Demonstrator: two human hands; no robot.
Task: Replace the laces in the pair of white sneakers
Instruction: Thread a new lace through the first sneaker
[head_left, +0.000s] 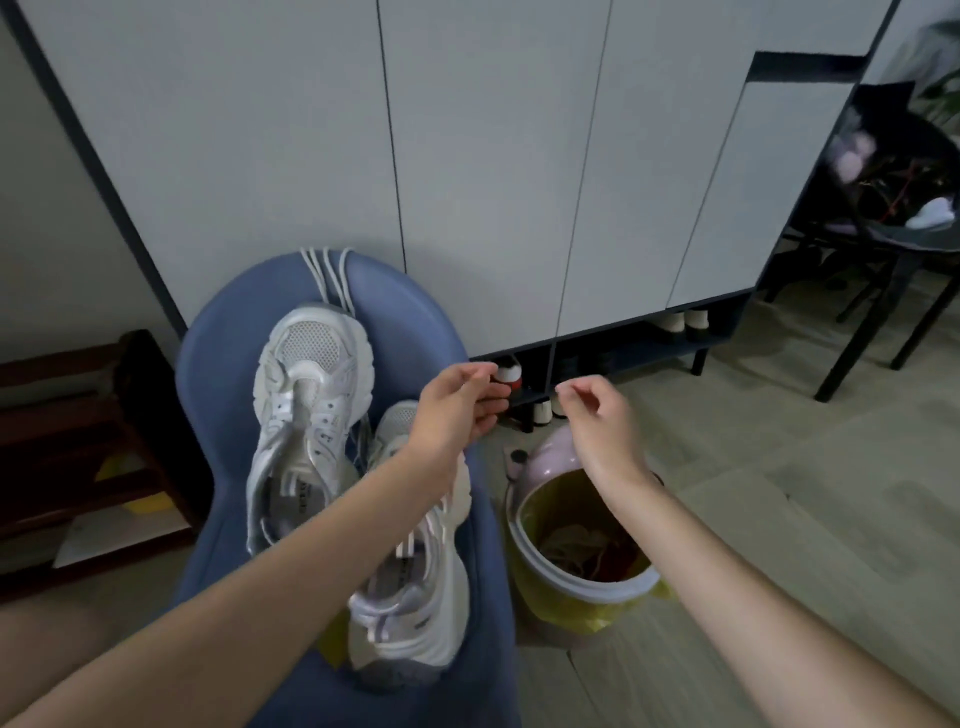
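Observation:
Two white sneakers lie on a blue padded seat (415, 322). The far sneaker (306, 415) shows bare eyelets. My left forearm partly covers the near sneaker (415, 597). A bundle of white laces (330, 275) hangs over the seat's far edge, and thin lace strands (359, 441) show between the shoes. My left hand (457, 410) hovers above the seat's right edge with its fingers loosely curled and nothing visible in them. My right hand (597, 421) hovers over the bin, fingers loosely curled, also holding nothing I can see.
A white bin (524, 535) with a yellow liner stands on the floor right of the seat, with crumpled beige stuff inside. Behind are white cabinet doors (493, 182) with shoes in the open bottom shelf. A dark wooden rack (78, 441) stands left, a black table (883, 249) far right.

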